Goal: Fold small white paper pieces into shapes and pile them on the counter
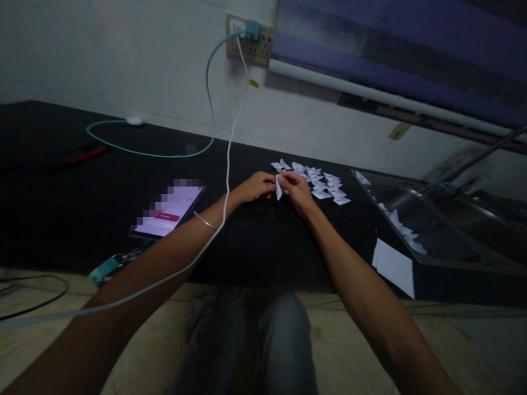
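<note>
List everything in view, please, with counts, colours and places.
Counter: one, black, centre
Wall: one, white, behind
Floor: one, beige, below
Sink: one, grey, right
Panel: one, purple, upper right
Tags: two, yellow, upper half
Outlets: several, beige, wall
Cables: at least three, teal, white and black, left half
Disc: one, white, by wall
Thin object: one, red, left
Phone: one, pinkish screen, left
Strap: one, teal, below phone
Flat paper: stack, white, near sink
Folded papers: many, white, counter, sink edge
Held paper: one, white, centre
Legs: two, grey-clad, below
Forearms: two, bare, lower half
Left fingers: several, bare, centre
Right fingers: several, bare, centre
</note>
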Action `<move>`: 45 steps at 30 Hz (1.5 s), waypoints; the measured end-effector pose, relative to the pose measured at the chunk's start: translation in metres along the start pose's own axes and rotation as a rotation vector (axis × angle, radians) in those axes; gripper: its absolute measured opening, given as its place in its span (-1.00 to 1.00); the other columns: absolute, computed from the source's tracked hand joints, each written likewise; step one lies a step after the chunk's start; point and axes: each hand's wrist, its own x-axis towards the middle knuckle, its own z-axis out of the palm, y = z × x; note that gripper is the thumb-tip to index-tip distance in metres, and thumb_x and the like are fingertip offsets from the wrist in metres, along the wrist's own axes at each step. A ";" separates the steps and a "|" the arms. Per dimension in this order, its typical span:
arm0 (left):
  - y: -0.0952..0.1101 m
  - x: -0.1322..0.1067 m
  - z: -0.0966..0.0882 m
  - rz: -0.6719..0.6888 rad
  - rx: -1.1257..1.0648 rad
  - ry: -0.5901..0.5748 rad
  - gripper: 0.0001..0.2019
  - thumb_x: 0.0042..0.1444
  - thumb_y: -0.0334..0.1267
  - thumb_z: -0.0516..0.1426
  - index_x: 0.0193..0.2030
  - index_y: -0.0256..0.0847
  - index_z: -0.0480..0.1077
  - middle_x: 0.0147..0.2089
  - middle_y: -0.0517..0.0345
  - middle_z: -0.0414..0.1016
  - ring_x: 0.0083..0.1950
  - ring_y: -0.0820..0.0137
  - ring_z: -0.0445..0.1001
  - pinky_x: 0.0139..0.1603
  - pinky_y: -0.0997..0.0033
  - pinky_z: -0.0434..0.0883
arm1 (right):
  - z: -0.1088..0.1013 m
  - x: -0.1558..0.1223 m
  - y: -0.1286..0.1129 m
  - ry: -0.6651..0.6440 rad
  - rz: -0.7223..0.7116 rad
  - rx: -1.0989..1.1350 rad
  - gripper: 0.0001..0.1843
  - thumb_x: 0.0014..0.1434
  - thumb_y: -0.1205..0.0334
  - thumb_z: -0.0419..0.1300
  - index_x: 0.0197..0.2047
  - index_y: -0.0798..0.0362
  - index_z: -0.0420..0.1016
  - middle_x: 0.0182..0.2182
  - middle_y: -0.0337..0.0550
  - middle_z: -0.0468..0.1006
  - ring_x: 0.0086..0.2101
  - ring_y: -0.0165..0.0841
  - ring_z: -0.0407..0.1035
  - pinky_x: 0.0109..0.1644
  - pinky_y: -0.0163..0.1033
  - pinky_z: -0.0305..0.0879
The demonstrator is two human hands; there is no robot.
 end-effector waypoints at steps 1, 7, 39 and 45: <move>-0.001 0.001 0.000 0.005 -0.002 0.001 -0.83 0.17 -0.26 0.16 -0.40 -0.25 0.50 -0.58 0.23 0.38 -0.58 0.53 0.30 -0.48 0.48 0.20 | 0.001 0.000 0.000 0.014 -0.017 0.004 -0.59 0.08 -0.22 0.36 -0.30 -0.04 0.55 -0.37 -0.17 0.53 -0.27 -0.27 0.39 -0.28 -0.18 0.33; -0.002 0.004 -0.001 -0.031 -0.036 0.124 -0.77 0.19 -0.27 0.16 -0.49 -0.23 0.46 -0.63 0.22 0.36 -0.62 0.54 0.26 -0.53 0.45 0.15 | 0.004 0.000 0.000 0.067 -0.138 -0.081 -0.61 0.04 -0.13 0.41 -0.21 -0.07 0.48 -0.23 -0.16 0.51 -0.23 -0.27 0.37 -0.19 -0.15 0.35; 0.011 0.003 -0.001 -0.121 -0.213 0.158 -0.57 0.44 -0.09 0.01 -0.36 -0.28 0.50 -0.56 0.18 0.41 -0.64 0.57 0.27 -0.54 0.48 0.16 | 0.004 -0.005 0.000 0.115 -0.210 -0.364 -0.92 0.24 0.20 0.20 -0.22 -0.04 0.51 -0.27 -0.12 0.62 -0.21 -0.20 0.50 0.00 -0.02 0.40; 0.013 0.007 -0.001 -0.250 -0.158 0.213 -0.35 0.48 0.09 -0.14 -0.46 -0.30 0.46 -0.62 0.15 0.38 -0.66 0.57 0.25 -0.51 0.50 0.20 | 0.007 -0.005 -0.001 0.062 -0.228 -0.322 -0.89 0.22 0.16 0.24 -0.20 -0.03 0.52 -0.25 -0.12 0.66 -0.19 -0.19 0.55 0.02 -0.02 0.44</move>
